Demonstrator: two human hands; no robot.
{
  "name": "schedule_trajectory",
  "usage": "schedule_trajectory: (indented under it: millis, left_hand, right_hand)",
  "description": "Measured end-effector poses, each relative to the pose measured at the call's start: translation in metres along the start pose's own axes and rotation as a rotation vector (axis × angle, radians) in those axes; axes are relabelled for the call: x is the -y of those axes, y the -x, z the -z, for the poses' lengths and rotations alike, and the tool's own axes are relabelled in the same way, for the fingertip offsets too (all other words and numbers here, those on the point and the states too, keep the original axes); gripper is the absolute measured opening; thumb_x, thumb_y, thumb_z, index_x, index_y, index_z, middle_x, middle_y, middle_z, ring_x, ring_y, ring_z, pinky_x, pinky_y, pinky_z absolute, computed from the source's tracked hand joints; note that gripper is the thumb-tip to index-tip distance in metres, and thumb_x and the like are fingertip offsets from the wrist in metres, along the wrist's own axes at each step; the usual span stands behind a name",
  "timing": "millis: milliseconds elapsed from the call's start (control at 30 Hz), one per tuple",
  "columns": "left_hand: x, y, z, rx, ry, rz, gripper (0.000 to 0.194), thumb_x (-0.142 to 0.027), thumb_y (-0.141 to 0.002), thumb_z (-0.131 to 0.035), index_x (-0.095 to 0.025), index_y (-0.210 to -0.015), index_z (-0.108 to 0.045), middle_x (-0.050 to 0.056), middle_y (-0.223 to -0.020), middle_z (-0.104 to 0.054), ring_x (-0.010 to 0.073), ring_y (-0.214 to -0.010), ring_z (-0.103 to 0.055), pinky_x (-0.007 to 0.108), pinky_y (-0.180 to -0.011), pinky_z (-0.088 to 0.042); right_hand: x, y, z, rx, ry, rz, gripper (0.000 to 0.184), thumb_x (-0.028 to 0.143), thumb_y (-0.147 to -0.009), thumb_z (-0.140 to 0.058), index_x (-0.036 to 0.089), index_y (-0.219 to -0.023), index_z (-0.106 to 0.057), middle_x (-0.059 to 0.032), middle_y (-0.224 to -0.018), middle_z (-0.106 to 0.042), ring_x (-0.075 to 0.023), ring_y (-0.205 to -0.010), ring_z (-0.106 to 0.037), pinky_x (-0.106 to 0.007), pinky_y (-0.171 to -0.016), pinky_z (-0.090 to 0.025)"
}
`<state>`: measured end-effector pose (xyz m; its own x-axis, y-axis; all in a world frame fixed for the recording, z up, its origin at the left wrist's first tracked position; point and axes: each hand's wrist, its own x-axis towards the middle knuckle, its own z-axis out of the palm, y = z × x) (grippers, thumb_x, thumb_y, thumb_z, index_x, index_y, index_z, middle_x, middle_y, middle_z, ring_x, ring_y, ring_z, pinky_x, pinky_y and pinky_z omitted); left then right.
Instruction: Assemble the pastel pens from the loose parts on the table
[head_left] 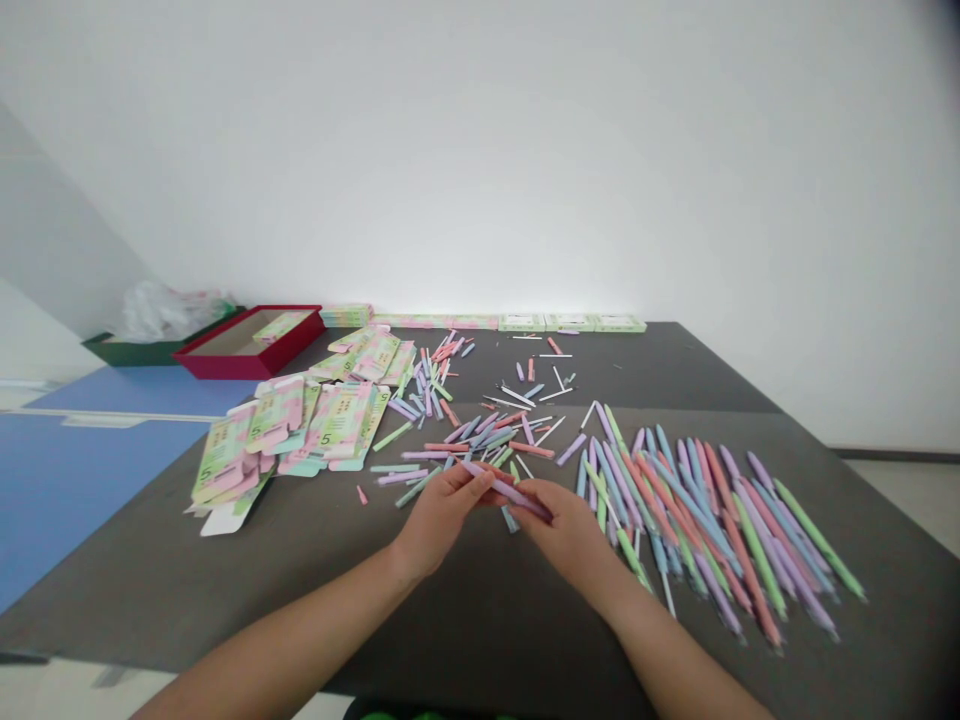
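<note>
That purple pen point(510, 492) (right end nearer the body) slants between left hand point(441, 508) and right hand point(568, 530), fingers of both pinching it.

I can see one slim lilac pen point(515, 494), pale and even in colour, held between the left hand point(448, 502) and the right hand point(564, 525). It slants across them, its left end higher in my view than its right. Their grip hides part of its length, so I can't make out any join.
</note>
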<state>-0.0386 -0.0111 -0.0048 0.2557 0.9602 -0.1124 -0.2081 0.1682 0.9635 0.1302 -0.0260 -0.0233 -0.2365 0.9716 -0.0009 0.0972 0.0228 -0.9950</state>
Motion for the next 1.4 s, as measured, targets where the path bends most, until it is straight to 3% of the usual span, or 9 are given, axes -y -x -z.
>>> schedule_trajectory:
  millis: [167,233,367,500,667,1067,1167,1300,1400]
  left_hand:
    - [-0.002,0.004,-0.002,0.167,0.089,0.016,0.02,-0.031,-0.078,-0.06,-0.012,-0.082,-0.066,0.008,-0.083,-0.068,0.0116,-0.06,-0.058,0.026,-0.065,-0.046]
    - [-0.004,0.004,-0.002,0.187,0.114,0.027,0.019,-0.03,-0.078,-0.06,-0.012,-0.081,-0.066,0.007,-0.078,-0.067,0.0112,-0.059,-0.057,0.025,-0.063,-0.046]
    - [-0.004,0.0,0.0,0.083,0.19,0.03,0.02,-0.029,-0.081,-0.057,-0.011,-0.084,-0.066,0.005,-0.072,-0.065,0.0098,-0.062,-0.058,0.021,-0.065,-0.047]
    - [-0.007,-0.003,0.003,-0.039,0.329,0.032,0.017,-0.027,-0.08,-0.059,-0.012,-0.087,-0.066,0.006,-0.086,-0.068,0.0056,-0.062,-0.059,0.016,-0.065,-0.049]
    - [-0.014,0.002,0.003,-0.064,0.484,0.096,0.016,-0.022,-0.085,-0.053,-0.011,-0.089,-0.063,0.007,-0.087,-0.069,0.0058,-0.063,-0.063,0.016,-0.067,-0.053]
    - [-0.015,0.008,-0.001,-0.013,0.518,0.08,0.014,-0.024,-0.082,-0.057,-0.013,-0.088,-0.063,0.004,-0.081,-0.069,0.0044,-0.058,-0.06,0.015,-0.064,-0.052]
    - [-0.021,0.013,-0.003,-0.011,0.396,0.003,0.018,-0.029,-0.079,-0.06,-0.013,-0.086,-0.065,0.004,-0.081,-0.068,0.0048,-0.059,-0.058,0.015,-0.062,-0.049]
    - [-0.022,0.018,-0.011,-0.061,0.234,-0.095,0.018,-0.03,-0.079,-0.06,-0.014,-0.085,-0.067,0.004,-0.085,-0.068,0.0073,-0.063,-0.058,0.019,-0.067,-0.047]
    - [-0.02,0.02,-0.016,-0.032,0.196,-0.102,0.016,-0.028,-0.081,-0.058,-0.014,-0.082,-0.066,0.004,-0.085,-0.068,0.0073,-0.062,-0.057,0.02,-0.066,-0.046]
  right_hand:
    - [-0.003,0.003,0.001,0.442,-0.521,-0.34,0.028,0.044,-0.083,-0.05,0.016,-0.079,-0.057,0.0107,-0.044,-0.03,-0.0026,-0.032,-0.016,-0.016,-0.033,-0.015]
    - [-0.005,0.004,0.001,0.512,-0.648,-0.369,0.029,0.044,-0.084,-0.048,0.016,-0.081,-0.056,0.0111,-0.043,-0.032,-0.0021,-0.029,-0.016,-0.016,-0.03,-0.015]
    - [-0.001,0.003,0.001,0.37,-0.537,-0.154,0.038,0.048,-0.085,-0.047,0.014,-0.098,-0.058,0.0006,-0.062,-0.057,-0.0064,-0.04,-0.045,-0.017,-0.036,-0.034]
    - [0.007,0.006,0.008,0.313,-0.521,-0.004,0.046,0.043,-0.084,-0.051,0.019,-0.122,-0.047,-0.0061,-0.087,-0.064,-0.0118,-0.057,-0.058,-0.025,-0.054,-0.046]
    - [0.006,0.017,0.012,0.317,-0.658,0.082,0.045,0.043,-0.08,-0.058,0.021,-0.119,-0.054,-0.0108,-0.101,-0.064,-0.0177,-0.075,-0.062,-0.031,-0.066,-0.048]
    - [-0.002,0.034,-0.009,0.164,-0.669,0.141,0.039,0.048,-0.074,-0.063,0.026,-0.107,-0.063,-0.0052,-0.084,-0.066,-0.0187,-0.072,-0.061,-0.034,-0.066,-0.049]
    - [0.0,0.037,-0.001,0.052,-0.478,0.106,0.035,0.044,-0.078,-0.06,0.025,-0.108,-0.062,-0.0064,-0.089,-0.068,-0.0211,-0.077,-0.063,-0.038,-0.072,-0.049]
    - [0.009,0.037,0.004,-0.167,0.122,0.182,0.03,0.035,-0.076,-0.063,0.024,-0.103,-0.064,-0.0071,-0.094,-0.067,-0.0234,-0.086,-0.06,-0.038,-0.081,-0.044]
    - [0.015,0.038,-0.001,-0.214,0.237,0.159,0.02,0.038,-0.08,-0.057,0.021,-0.08,-0.067,-0.004,-0.069,-0.063,-0.018,-0.066,-0.057,-0.03,-0.064,-0.044]
